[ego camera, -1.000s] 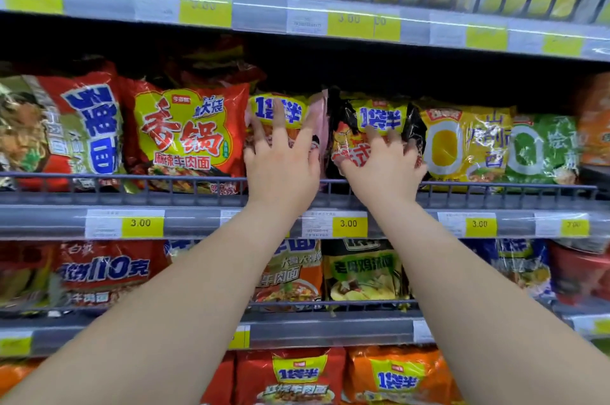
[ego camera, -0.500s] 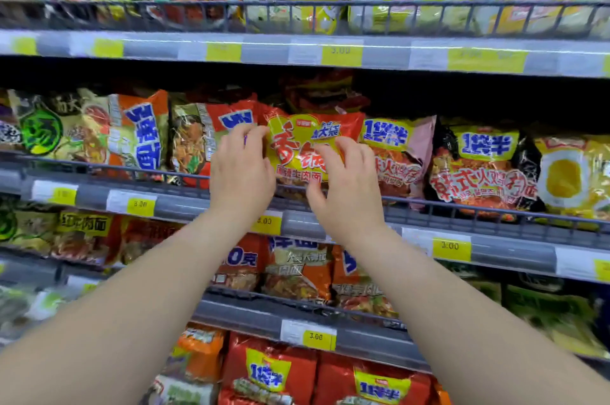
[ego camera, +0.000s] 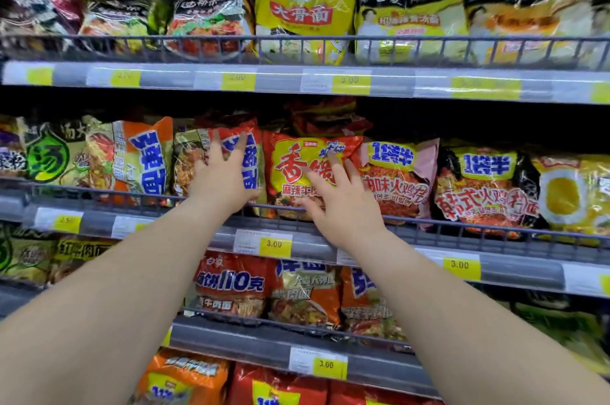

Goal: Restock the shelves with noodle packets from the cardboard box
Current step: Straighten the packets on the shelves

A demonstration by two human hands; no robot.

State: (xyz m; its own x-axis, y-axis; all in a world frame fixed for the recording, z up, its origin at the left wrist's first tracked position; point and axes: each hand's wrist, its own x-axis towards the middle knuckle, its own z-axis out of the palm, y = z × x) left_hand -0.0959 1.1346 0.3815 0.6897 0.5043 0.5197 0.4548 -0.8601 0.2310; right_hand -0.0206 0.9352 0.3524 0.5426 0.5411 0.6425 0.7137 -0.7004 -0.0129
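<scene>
Head view: the left hand [ego camera: 224, 180] lies with fingers spread flat on a red packet [ego camera: 254, 168] on the middle shelf [ego camera: 528, 261]. The right hand [ego camera: 343, 203], fingers likewise apart, presses the red-and-yellow packet [ego camera: 293, 167] just beside it. Both hands cover the packets' lower print, and the far-left packets [ego camera: 43, 157] seem too blurred to read.

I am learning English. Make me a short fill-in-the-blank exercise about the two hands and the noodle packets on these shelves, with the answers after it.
1. The large characters on the packet under the left hand are ___.
2. The right hand touches the red and yellow packet, which stands to the ___ of that one.
3. The price label below both hands reads ___.
Answers: blue; right; 3.00
</scene>
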